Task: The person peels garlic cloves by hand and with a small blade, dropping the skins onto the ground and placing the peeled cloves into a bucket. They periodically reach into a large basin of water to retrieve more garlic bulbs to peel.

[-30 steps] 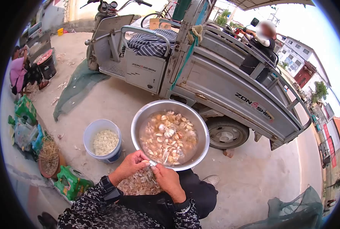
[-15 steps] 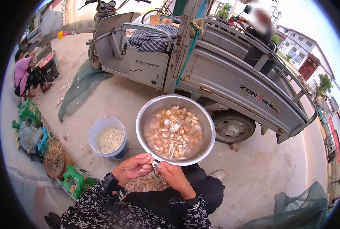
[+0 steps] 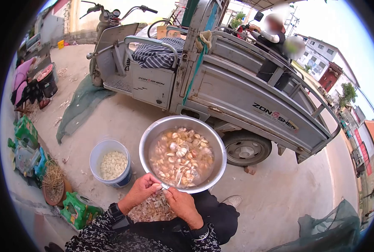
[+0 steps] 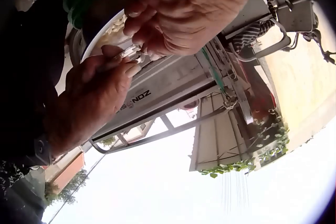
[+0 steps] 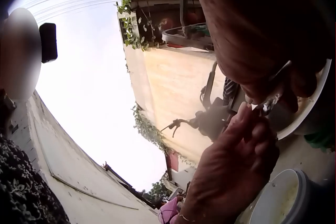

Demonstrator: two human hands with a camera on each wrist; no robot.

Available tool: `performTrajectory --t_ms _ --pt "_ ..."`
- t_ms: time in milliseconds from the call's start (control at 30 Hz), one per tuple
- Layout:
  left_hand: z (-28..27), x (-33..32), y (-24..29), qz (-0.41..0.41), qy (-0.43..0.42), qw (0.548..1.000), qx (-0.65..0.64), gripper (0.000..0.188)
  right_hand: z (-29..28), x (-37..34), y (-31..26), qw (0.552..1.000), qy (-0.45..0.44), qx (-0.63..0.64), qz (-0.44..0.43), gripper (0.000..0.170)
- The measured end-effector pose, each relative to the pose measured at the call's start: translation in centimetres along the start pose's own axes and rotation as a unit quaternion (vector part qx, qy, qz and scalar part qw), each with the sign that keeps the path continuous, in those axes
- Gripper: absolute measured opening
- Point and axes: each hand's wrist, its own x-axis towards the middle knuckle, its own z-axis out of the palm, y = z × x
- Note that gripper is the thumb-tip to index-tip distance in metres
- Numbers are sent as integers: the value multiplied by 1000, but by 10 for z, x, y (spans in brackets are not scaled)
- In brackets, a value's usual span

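In the head view my left hand (image 3: 140, 192) and right hand (image 3: 183, 206) meet at the near rim of a steel basin (image 3: 154, 135). Left thumb and fingers pinch a garlic clove (image 5: 255, 107), mostly covered by the fingertips. My right hand pinches a small shiny metal blade (image 4: 129, 52) against it; its handle is hidden in the fingers. Water fills the basin, with garlic bulbs and cloves (image 3: 180, 152) in it. Left of it stands a white bucket (image 3: 123, 181) holding peeled cloves (image 3: 113, 164). Garlic skins (image 3: 151, 209) lie heaped below my hands.
A grey cargo tricycle (image 3: 237, 92) stands just beyond the basin, its wheel (image 3: 243, 151) close by. Green bottle packs (image 3: 81, 208) and a pot of straw (image 3: 54, 191) line the left. Green netting (image 3: 327, 231) lies at right. Other people sit farther off.
The head view shifted sideways and back. My fingertips, parted slightly half a second ago with a white piece between them, are now close together at the basin rim.
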Motion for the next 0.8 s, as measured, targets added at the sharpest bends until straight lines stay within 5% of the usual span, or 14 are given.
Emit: performTrajectory --t_ms 133,267,367,467,500,533,600,700,800 --pt "1 -2 1 10 20 1000 4 17 -4 -1 0 999 -27 -21 -1 31" --pt "-13 -2 -3 -57 -25 987 -151 16 -5 -7 -4 993 -6 67 -93 26" --pt "-23 4 -20 -169 -183 886 -391 19 -4 -8 -6 988 1 117 -96 22" --pt "-19 3 -19 -171 -161 890 -392 20 2 -6 -3 989 33 108 -95 24" --pt "-13 -2 -12 -136 -99 942 -289 22 4 -5 -1 989 31 108 -96 24" --pt "-12 -2 -13 -137 -98 942 -290 22 6 -3 2 991 31 99 -79 24" --pt "-9 -2 -14 -56 -32 997 -35 23 5 -2 4 994 29 88 -62 24" --pt "-8 -3 -3 -35 -21 997 60 25 8 -2 5 994 41 74 -62 25" --pt "-5 -2 -3 -47 -41 998 -3 25 10 0 6 992 57 57 -94 23"
